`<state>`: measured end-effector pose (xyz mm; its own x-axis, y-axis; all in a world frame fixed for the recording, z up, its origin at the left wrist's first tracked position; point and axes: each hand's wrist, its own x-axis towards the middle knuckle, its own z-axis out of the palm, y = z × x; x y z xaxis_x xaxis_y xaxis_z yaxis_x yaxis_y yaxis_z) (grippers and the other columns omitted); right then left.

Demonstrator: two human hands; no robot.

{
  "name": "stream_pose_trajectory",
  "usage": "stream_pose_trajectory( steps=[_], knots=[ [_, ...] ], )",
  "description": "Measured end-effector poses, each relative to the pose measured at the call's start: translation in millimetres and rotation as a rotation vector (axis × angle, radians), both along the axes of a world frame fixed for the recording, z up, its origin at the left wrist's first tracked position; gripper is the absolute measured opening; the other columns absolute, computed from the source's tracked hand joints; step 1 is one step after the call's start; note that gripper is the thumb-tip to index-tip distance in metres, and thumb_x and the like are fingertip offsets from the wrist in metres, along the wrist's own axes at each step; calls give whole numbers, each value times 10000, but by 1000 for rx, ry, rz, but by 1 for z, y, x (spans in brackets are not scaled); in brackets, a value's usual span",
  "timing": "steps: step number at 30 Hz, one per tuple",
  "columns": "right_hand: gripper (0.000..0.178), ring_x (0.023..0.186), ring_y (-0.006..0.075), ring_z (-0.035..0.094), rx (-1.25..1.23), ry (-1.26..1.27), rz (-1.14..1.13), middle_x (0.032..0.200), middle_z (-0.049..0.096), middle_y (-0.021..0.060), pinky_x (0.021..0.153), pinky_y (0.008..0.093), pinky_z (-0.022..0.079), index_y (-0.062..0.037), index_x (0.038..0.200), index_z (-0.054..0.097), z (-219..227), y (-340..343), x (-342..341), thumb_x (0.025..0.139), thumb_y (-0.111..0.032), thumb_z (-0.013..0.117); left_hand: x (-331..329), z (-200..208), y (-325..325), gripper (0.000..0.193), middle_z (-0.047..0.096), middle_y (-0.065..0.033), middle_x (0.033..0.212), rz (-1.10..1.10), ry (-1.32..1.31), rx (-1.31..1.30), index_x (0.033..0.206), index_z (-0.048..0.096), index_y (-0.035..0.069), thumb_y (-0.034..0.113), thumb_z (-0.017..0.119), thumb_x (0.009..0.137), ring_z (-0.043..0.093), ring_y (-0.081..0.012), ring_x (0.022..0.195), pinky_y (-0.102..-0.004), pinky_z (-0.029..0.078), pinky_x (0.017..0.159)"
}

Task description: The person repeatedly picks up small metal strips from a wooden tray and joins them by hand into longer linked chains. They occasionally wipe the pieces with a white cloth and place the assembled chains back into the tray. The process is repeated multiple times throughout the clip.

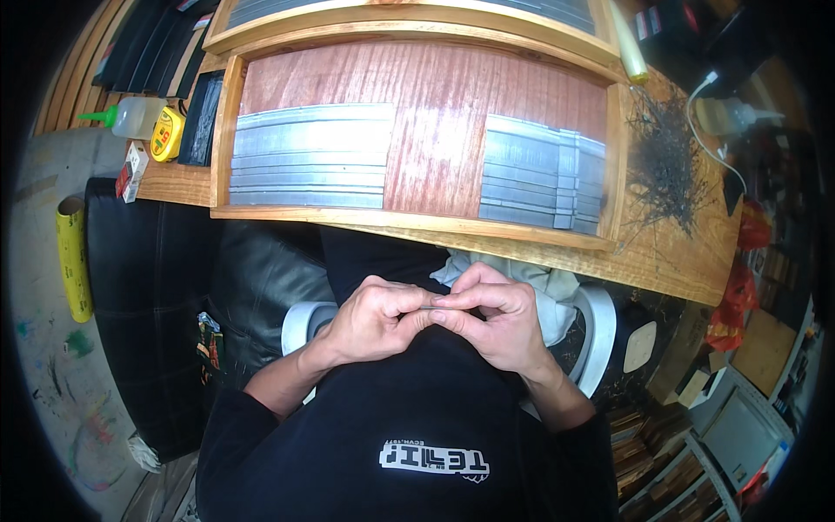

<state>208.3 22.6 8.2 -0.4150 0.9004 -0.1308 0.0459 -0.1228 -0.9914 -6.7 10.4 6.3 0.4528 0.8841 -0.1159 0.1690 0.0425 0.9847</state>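
My left hand (380,319) and my right hand (496,317) meet in front of my chest, below the near edge of the table. Thumb and forefinger are pinched together on each, and the fingertips touch or nearly touch. A sliver of something thin shows between them, too small to name. Beyond my hands lies a shallow wooden tray (417,219) with a reddish wood-grain bottom. Inside it, grey metallic strips (309,161) are laid side by side at the left. Another group of grey strips (526,178) lies at the right, some overlapping. Neither hand touches the tray.
A tangled heap of thin dark wires (665,161) spreads on the wooden table (696,261) right of the tray. Leftward are a yellow tape measure (167,133) and a green-tipped bottle (135,117). A second framed tray (417,19) adjoins behind. A black couch (143,261) stands left.
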Motion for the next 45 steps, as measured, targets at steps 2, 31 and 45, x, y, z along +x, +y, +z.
stream_pose_trajectory(
  steps=[2,31,45],
  knots=[
    [166,799,129,645,3,-4,0,890,674,49,676,259,507,-26,987,816,1,1,0,830,-36,870,1,2,0,144,747,-198,838,8,6,18,1049,759,-40,16,755,916,756,-313,739,-349,573,649],
    [133,788,121,645,57,-14,13,894,662,40,662,258,510,-17,950,806,-1,4,-1,831,-30,865,2,-9,-5,214,764,-206,903,49,-30,139,1063,746,-68,-80,753,850,774,-331,819,-360,612,715],
    [124,767,114,630,39,-10,25,872,660,38,642,256,496,-10,934,797,0,6,-2,834,-33,867,3,-8,-8,253,768,-193,885,63,-37,88,1147,754,-44,-27,759,894,780,-300,791,-336,602,684]
  ],
)
